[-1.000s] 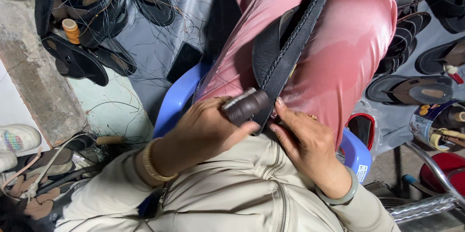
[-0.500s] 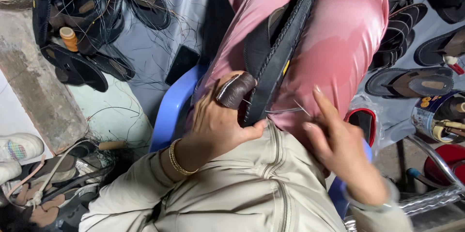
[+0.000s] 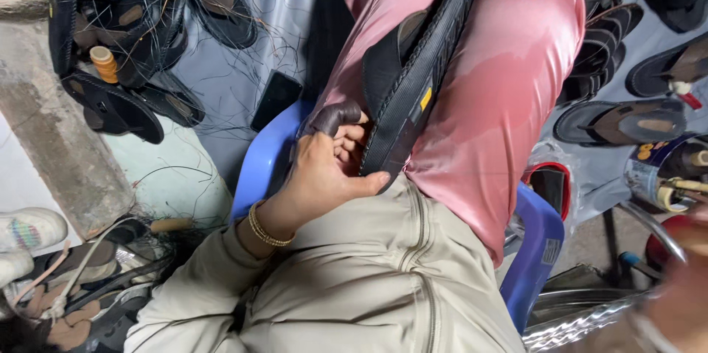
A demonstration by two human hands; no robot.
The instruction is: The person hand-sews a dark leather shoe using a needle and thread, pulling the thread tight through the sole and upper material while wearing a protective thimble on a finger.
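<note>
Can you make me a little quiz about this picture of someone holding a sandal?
1. True or false: the left hand grips the black sandal.
2. What colour is the chair? A red, B blue, C green.
3. What is worn on the left wrist?

Key: 1 true. 2 B. 3 a gold bracelet.

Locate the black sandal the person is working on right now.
In the head view, the black sandal lies on edge along the pink-trousered lap, centre frame, its near end gripped by the left hand.
</note>
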